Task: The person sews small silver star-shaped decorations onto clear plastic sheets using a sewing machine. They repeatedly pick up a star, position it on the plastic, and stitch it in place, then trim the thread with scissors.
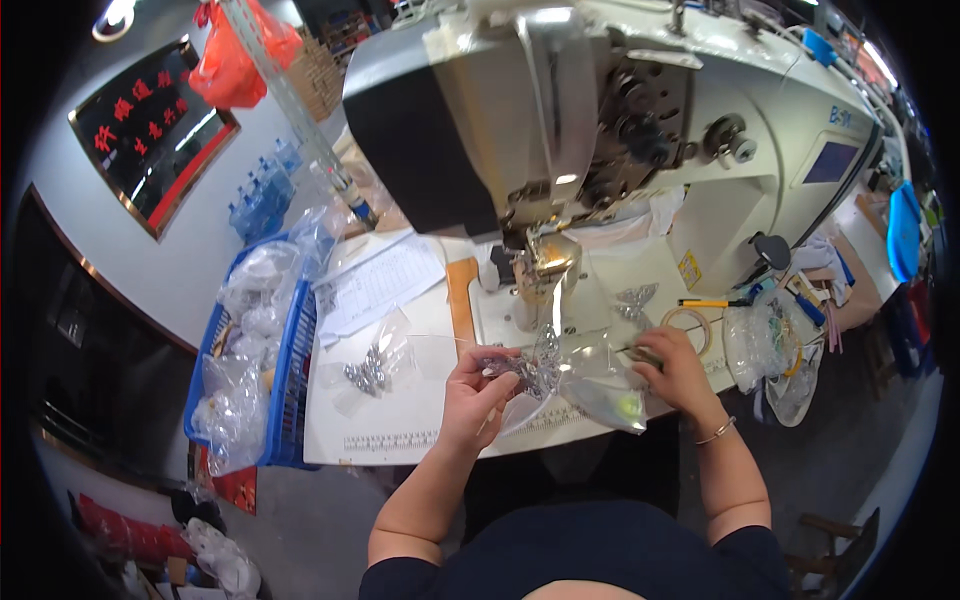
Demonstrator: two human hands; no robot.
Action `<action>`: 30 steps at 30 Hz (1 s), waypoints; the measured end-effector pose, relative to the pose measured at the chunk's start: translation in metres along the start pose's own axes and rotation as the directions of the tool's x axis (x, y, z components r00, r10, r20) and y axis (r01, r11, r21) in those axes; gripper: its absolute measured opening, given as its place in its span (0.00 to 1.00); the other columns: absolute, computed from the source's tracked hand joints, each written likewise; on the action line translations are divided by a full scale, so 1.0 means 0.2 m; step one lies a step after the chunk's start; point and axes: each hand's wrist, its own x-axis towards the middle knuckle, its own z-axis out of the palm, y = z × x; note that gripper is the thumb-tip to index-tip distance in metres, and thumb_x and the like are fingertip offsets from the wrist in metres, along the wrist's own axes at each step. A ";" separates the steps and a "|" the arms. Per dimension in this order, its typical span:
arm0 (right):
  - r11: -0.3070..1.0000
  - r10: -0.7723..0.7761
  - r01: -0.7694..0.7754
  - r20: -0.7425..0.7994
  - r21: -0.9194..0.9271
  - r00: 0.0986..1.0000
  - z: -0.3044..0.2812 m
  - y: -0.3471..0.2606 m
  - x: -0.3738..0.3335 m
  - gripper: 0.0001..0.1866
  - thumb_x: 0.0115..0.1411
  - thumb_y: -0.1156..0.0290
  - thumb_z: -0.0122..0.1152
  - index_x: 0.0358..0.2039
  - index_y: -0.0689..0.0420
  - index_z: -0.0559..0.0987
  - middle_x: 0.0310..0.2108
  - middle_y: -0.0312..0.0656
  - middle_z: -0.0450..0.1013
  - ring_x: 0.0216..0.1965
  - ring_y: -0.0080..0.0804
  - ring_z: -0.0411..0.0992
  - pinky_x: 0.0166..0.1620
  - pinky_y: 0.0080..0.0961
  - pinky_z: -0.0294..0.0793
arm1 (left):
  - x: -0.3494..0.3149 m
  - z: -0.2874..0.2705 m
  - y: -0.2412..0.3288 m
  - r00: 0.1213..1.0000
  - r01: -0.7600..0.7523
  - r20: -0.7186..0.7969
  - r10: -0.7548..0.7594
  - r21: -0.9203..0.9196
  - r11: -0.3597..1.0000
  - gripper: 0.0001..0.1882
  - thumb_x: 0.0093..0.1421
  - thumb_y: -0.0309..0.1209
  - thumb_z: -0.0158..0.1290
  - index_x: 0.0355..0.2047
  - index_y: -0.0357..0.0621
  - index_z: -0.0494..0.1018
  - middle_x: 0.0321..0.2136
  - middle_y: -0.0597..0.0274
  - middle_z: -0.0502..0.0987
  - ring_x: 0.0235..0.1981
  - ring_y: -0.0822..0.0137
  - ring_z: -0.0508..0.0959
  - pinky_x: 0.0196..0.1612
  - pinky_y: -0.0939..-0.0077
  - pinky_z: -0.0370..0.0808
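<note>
A clear plastic piece (585, 370) with a silver butterfly-shaped ornament (535, 368) lies under the needle area of a large white sewing machine (640, 140). My left hand (480, 385) pinches the ornament and the plastic at its left edge. My right hand (675, 365) presses the plastic at the right and grips a small dark tool (640, 352). A second silver butterfly ornament (635, 300) rests on the machine bed beyond my right hand.
A clear bag of silver ornaments (370, 370) lies left on the white table (390, 430), beside a paper sheet (385, 285). A blue basket (295, 370) of plastic bags stands at the table's left edge. Tape roll (690, 325), pens and bags sit right.
</note>
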 end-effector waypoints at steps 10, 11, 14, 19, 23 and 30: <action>0.995 0.084 -0.066 -0.313 0.069 0.946 0.06 -0.03 -0.09 0.13 0.53 0.77 0.51 0.40 0.62 0.73 0.27 0.42 0.68 0.32 0.40 0.69 0.39 0.33 0.68 | -0.16 0.02 -0.10 0.982 -0.122 -0.138 0.129 0.054 0.991 0.15 0.55 0.13 0.45 0.43 0.35 0.66 0.41 0.50 0.72 0.46 0.58 0.74 0.50 0.62 0.73; 0.962 0.154 -0.056 -0.358 0.269 0.921 0.06 -0.14 -0.07 0.13 0.54 0.76 0.51 0.41 0.62 0.73 0.27 0.42 0.68 0.32 0.39 0.69 0.38 0.32 0.69 | -0.18 0.01 -0.10 0.980 -0.127 -0.148 0.133 0.048 0.991 0.15 0.56 0.13 0.45 0.44 0.35 0.66 0.42 0.50 0.72 0.46 0.58 0.74 0.50 0.62 0.73; 0.963 -0.160 0.210 -0.266 0.170 0.950 0.06 -0.46 -0.03 0.15 0.52 0.73 0.61 0.42 0.58 0.76 0.29 0.39 0.69 0.26 0.32 0.69 0.29 0.25 0.69 | -0.21 0.05 -0.09 0.975 -0.148 -0.164 0.148 0.016 0.989 0.15 0.56 0.13 0.45 0.44 0.36 0.65 0.43 0.51 0.71 0.46 0.58 0.74 0.50 0.62 0.73; 0.933 -0.277 0.337 -0.346 0.124 0.896 0.18 -0.53 -0.01 0.16 0.43 0.72 0.70 0.35 0.55 0.79 0.28 0.37 0.70 0.23 0.30 0.69 0.24 0.22 0.69 | -0.25 0.09 -0.07 0.980 -0.134 -0.144 0.134 0.009 0.991 0.16 0.56 0.14 0.45 0.45 0.38 0.63 0.45 0.51 0.70 0.48 0.58 0.73 0.50 0.62 0.73; 0.912 -0.332 0.395 -0.372 0.108 0.867 0.18 -0.54 0.01 0.14 0.44 0.73 0.69 0.34 0.56 0.79 0.28 0.38 0.70 0.25 0.30 0.71 0.25 0.22 0.70 | -0.27 0.08 -0.08 0.984 -0.142 -0.109 0.144 0.023 0.990 0.18 0.56 0.14 0.46 0.47 0.38 0.62 0.45 0.52 0.70 0.48 0.58 0.72 0.50 0.63 0.73; 0.903 -0.171 0.389 -0.679 0.181 0.713 -0.12 -0.53 -0.11 0.08 0.54 0.75 0.58 0.36 0.60 0.75 0.31 0.43 0.67 0.27 0.31 0.67 0.27 0.23 0.68 | -0.25 0.04 -0.02 0.573 -0.708 0.611 0.547 0.705 -0.046 0.14 0.49 0.14 0.53 0.37 0.35 0.74 0.36 0.55 0.73 0.43 0.62 0.76 0.41 0.72 0.77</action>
